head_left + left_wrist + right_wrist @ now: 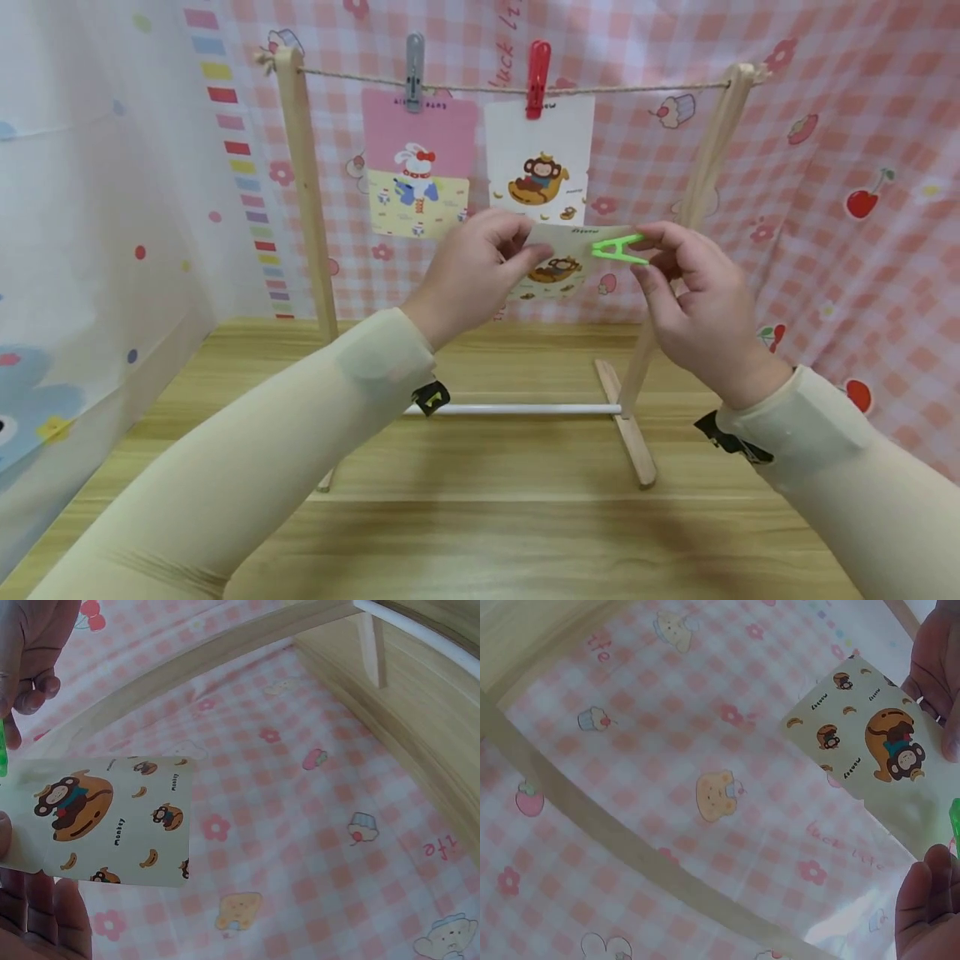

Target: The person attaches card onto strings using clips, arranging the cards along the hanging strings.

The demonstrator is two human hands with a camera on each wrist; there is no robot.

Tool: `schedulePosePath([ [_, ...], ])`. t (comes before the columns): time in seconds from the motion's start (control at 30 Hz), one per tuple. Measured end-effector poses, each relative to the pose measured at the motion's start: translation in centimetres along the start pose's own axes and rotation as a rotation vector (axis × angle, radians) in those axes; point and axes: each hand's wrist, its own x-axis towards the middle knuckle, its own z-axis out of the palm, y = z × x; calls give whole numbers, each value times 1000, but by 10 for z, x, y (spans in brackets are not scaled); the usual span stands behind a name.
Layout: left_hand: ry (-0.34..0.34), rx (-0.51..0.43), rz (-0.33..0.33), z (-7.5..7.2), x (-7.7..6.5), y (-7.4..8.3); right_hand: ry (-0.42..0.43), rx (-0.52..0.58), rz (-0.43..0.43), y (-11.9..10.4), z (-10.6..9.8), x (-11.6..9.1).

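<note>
In the head view my left hand (474, 271) pinches a pale card (570, 243) with a monkey-and-banana print by its left side, thumb in front. My right hand (701, 304) holds a bright green clothespin (618, 248) by its two handles between thumb and fingers. The clothespin's tip overlaps the right part of the card; whether it bites the card I cannot tell. Both wrist views show the printed face of the card (142, 825), with only a sliver of the green clothespin (955, 817) at the edge. Card and clothespin are below the twine (637, 88).
A wooden rack with a left post (307, 183) and a right post (712, 158) carries the twine. A grey clothespin (414, 71) holds a pink-and-yellow card (420, 133); a red one (537, 79) holds a white monkey card (510, 137). A white rod (532, 409) runs low across the rack.
</note>
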Motion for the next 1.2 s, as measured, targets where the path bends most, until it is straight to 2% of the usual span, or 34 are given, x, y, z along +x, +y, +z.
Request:
schedulePosePath([
  [0.37, 56, -7, 24, 2, 16, 16, 112, -41, 30, -2, -12, 18],
  [0.7, 101, -53, 29, 7, 32, 26, 137, -97, 36, -4, -24, 37],
  [0.83, 120, -48, 6, 8, 38, 30, 134, -113, 42, -5, -28, 43],
  [0.97, 109, -40, -43, 9, 41, 37, 128, -140, 22, -3, -32, 47],
  [1.07, 102, -36, -75, 9, 44, 42, 156, -144, 18, -3, -34, 52],
  [1.2, 123, -20, -83, 8, 48, 45, 199, -142, 33, -3, -37, 60],
])
